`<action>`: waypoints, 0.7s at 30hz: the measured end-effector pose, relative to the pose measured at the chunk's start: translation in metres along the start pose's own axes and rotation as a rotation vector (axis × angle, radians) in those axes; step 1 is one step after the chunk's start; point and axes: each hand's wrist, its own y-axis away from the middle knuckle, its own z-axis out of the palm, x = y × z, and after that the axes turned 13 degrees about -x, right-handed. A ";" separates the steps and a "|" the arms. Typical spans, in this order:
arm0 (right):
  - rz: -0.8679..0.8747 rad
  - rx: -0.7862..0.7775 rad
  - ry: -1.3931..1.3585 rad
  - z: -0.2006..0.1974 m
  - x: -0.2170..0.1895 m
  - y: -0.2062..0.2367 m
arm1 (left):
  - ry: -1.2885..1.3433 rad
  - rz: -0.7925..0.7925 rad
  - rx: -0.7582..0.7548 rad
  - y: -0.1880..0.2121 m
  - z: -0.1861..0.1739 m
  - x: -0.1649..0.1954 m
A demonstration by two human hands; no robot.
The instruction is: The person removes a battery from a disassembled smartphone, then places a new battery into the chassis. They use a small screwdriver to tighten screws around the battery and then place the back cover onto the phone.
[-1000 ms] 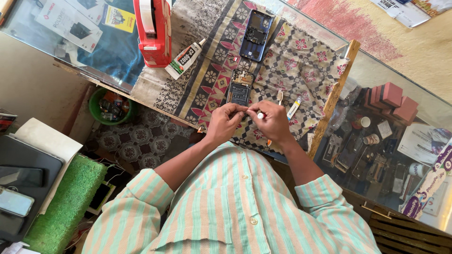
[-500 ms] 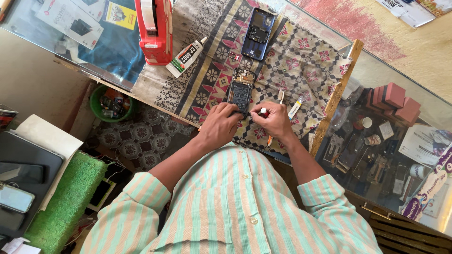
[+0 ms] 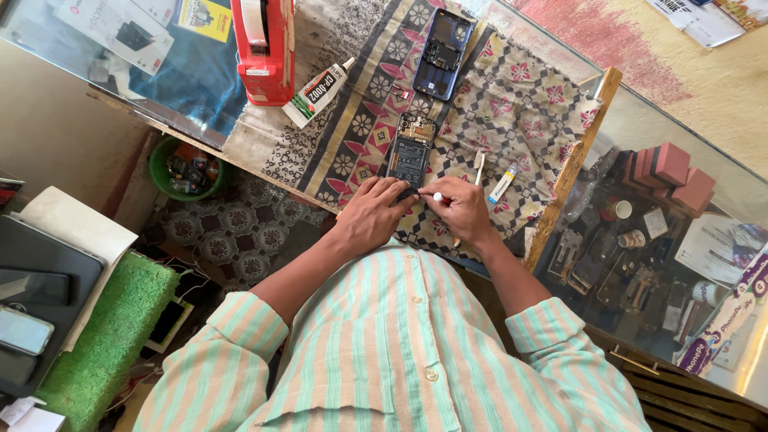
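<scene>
An opened phone [image 3: 412, 150] with its insides showing lies on a patterned cloth [image 3: 512, 120] on the glass counter. My left hand [image 3: 370, 214] rests at the phone's near end, fingers touching its bottom edge. My right hand [image 3: 460, 210] is beside it, pinching a small white-tipped tool [image 3: 437, 196] close to the phone's bottom edge. The phone's dark back cover [image 3: 444, 53] lies further up the cloth.
A red tape dispenser [image 3: 266, 48] and a glue tube [image 3: 318, 92] sit at the far left of the cloth. A white-handled tool [image 3: 478, 170] and a small tube [image 3: 503, 183] lie right of the phone. A wooden strip [image 3: 570, 164] borders the cloth; pink boxes [image 3: 664, 168] show under the glass.
My hands have slid slightly up toward the phone's near end. The left fingers now touch its bottom edge, and the right hand holds the white-tipped tool closer to it.
</scene>
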 end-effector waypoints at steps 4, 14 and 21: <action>-0.014 0.023 0.044 0.002 -0.002 0.003 | 0.018 -0.006 -0.015 -0.001 0.000 0.000; -0.090 0.067 0.082 0.004 -0.003 0.005 | 0.039 -0.003 -0.025 0.000 -0.003 0.000; -0.058 0.074 0.019 0.004 0.003 0.003 | 0.018 0.012 -0.046 0.000 -0.007 -0.001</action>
